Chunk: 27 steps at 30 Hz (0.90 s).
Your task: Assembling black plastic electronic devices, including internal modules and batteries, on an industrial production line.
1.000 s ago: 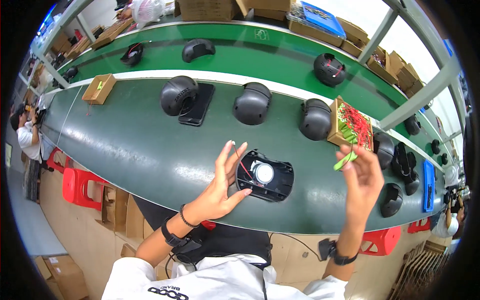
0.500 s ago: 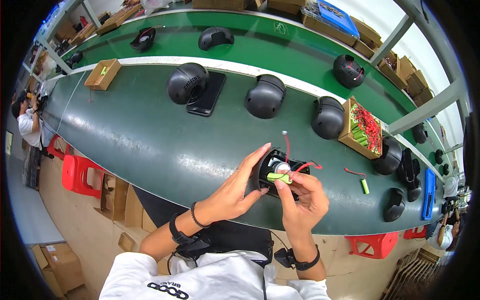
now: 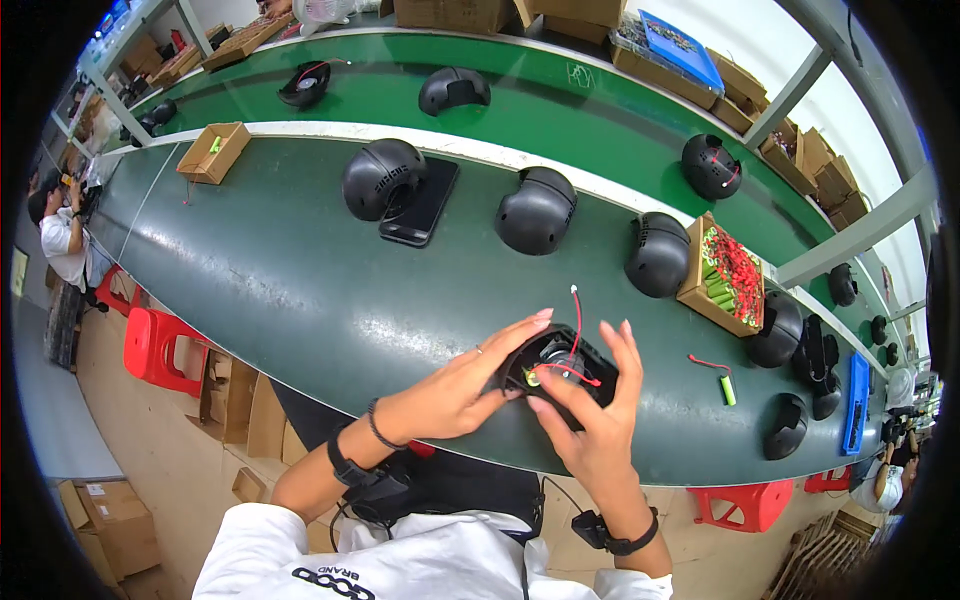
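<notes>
In front of me, over the near part of the bench, is a hollow black plastic shell (image 3: 597, 362) with its open side up. A round silvery part (image 3: 560, 358) sits inside it. My left hand (image 3: 447, 397) grips the shell's left side, fingers along the far rim and thumb at the near edge. My right hand (image 3: 598, 424) clasps the right side; one finger presses on a green cylindrical battery (image 3: 531, 377) inside, mostly covered by that finger. Red wires (image 3: 577, 330) rise out of the shell, one ending in a small white connector.
Behind stand black rounded shells (image 3: 536, 212), one leaning on a black phone (image 3: 432, 205). A carton of green batteries with red wires (image 3: 730, 275) is right; a loose battery (image 3: 727, 390) lies nearer. Far right is a blue tray (image 3: 855, 405). Red stools (image 3: 165, 348) flank the bench.
The green battery, pinched above the shell before, is now down inside it. My right hand has spread from a pinch to clasp the shell's right side. The view has shifted slightly.
</notes>
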{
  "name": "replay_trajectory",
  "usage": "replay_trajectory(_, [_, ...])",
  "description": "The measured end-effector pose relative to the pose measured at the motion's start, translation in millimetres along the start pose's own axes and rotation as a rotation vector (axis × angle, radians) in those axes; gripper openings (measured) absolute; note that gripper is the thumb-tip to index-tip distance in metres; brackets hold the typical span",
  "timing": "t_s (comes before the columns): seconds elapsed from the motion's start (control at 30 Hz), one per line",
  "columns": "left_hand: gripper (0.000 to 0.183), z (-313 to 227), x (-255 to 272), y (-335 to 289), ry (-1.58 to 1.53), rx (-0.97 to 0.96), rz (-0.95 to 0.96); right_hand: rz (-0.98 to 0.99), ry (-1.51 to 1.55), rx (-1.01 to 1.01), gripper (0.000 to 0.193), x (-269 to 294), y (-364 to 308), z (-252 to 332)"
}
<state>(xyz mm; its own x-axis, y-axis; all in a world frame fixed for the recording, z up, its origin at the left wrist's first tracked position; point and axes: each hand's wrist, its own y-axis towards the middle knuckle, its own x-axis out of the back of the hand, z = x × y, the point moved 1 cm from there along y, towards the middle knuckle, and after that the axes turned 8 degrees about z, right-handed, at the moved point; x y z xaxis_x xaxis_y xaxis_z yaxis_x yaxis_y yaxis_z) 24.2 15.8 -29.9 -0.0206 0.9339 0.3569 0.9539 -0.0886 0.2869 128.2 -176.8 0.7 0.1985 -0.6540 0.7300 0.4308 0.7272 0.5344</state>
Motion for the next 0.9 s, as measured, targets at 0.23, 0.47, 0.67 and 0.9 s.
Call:
replay_trajectory(0.23, [0.04, -52.5, 46.2, 2.8, 0.054, 0.529, -0.145, 0.17, -0.072, 0.001, 0.062, -12.1, 8.6, 15.6])
replay_trajectory(0.47, [0.039, -49.7, 19.8, -20.1, 0.203, 0.394, -0.26, 0.08, -0.075, -0.037, 0.079, -19.1, 6.2, 24.5])
replay_trajectory(0.67, [0.065, -80.7, 20.1, -8.0, 0.898, 0.083, -0.32, 0.09, -0.085, -0.069, 0.083, -19.5, 4.1, 22.8])
replay_trajectory(0.9, [0.061, -49.5, 17.4, -10.6, -0.007, 0.336, -0.258, 0.086, -0.13, -0.113, 0.074, -22.9, 6.5, 21.7])
